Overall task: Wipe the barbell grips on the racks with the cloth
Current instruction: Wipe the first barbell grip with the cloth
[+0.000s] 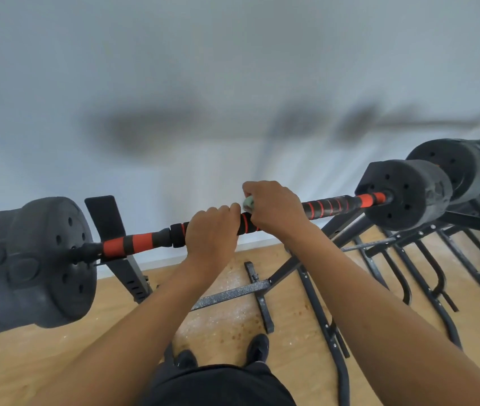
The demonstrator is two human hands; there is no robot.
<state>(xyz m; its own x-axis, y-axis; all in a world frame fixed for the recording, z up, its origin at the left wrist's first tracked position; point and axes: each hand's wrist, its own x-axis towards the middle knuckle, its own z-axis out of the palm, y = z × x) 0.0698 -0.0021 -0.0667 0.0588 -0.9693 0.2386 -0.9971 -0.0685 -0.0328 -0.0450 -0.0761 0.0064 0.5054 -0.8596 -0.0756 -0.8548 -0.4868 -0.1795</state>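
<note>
1. Orange-and-black foam along the barbell (145, 241), lying across the black rack (106, 218) in front of a pale wall, with dark weight plates (42, 259) at each end.
2. Left hand (210, 232): curled over the bar just left of the middle, gripping it. Right hand (274, 206): right beside the left, almost touching, fingers wrapped over the bar with the pale green cloth (249, 202) bunched underneath and only a corner showing.
3. Step in hand, as a judgement: wiping the middle grip, with the stretches to left and right likely not yet reached.
4. To do it well:
   - Keep the left hand clamped to stop any rolling on the rack.
   - Spread the cloth out of its bunch and wrap it fully round the foam.
   - Twist while sliding outward, covering the underside as well as the top.
   - Ease the pressure over the spiral-wrapped stretch on the right, where the ridges probably snag fabric.
   - Shift the steadying hand before moving on, to avoid skipping the patch beneath it.
5. Counted:
   - Two hands, both on the bar.
   - One cloth.
   - One barbell in full, plus the plate end of a second barbell (452, 165) behind it at the far right.
   - Three padded stretches on the near bar: left, middle, right.
   - Two shoes (257, 347) on the wooden floor (57, 361).
</note>
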